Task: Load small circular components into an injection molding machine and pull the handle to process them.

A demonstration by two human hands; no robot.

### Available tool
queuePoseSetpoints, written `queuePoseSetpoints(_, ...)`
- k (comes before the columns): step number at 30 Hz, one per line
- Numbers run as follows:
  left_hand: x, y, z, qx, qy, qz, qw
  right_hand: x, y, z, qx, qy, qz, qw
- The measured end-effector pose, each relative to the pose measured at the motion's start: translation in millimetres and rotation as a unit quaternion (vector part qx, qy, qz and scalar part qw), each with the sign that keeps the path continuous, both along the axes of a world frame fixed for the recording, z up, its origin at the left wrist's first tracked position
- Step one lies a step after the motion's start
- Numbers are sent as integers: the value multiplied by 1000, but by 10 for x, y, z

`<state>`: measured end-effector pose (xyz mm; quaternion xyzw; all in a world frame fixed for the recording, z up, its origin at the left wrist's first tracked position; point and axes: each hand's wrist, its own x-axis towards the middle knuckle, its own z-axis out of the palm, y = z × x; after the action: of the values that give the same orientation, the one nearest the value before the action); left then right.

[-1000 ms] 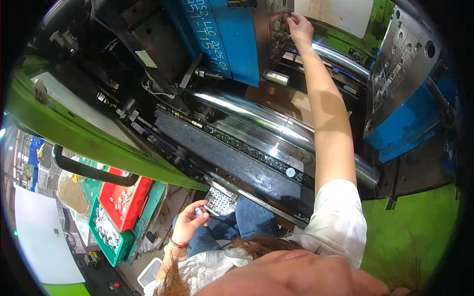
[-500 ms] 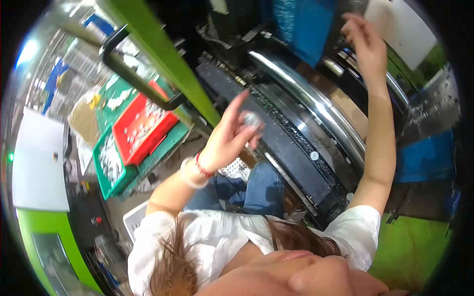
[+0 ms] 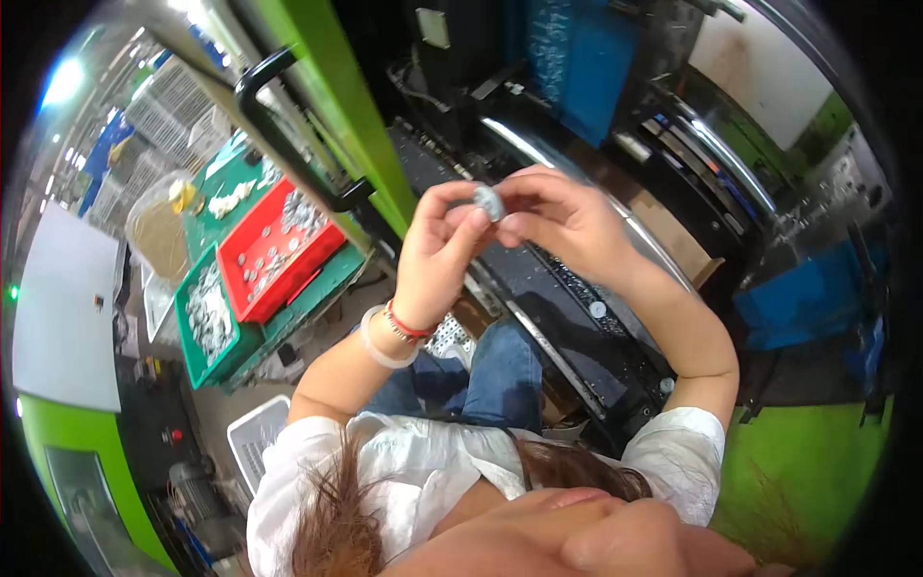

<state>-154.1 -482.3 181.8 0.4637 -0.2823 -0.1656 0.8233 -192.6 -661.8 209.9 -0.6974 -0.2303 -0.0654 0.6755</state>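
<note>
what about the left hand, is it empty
No, the left hand holds a small grey part between thumb and fingers, with the right hand close beside it.

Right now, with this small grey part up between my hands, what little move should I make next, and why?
I'd probably ease the right hand away from the small grey part: the left hand pinches it between thumb and fingers and is nearer the red plastic tray, where small grey pieces lie.
</note>
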Motion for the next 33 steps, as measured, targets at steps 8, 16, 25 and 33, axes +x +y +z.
queuePoseSetpoints(8, -3, 51, 20, -8, 91, -58, 994, -54, -13, 119, -164, -162, -94, 968)
queuePoseSetpoints(16, 339, 688, 191, 105, -600, 464, 643, 773, -1966, 275, 81, -195, -480, 851)
queuePoseSetpoints(25, 971, 795, 105, 94, -221, 413, 878, 1837, -3519, 31, -8, -189, -581, 791)
queuePoseSetpoints(33, 1065, 725, 3, 68, -232, 447, 861, 1941, -3649, -2, -64, -182, -590, 784)
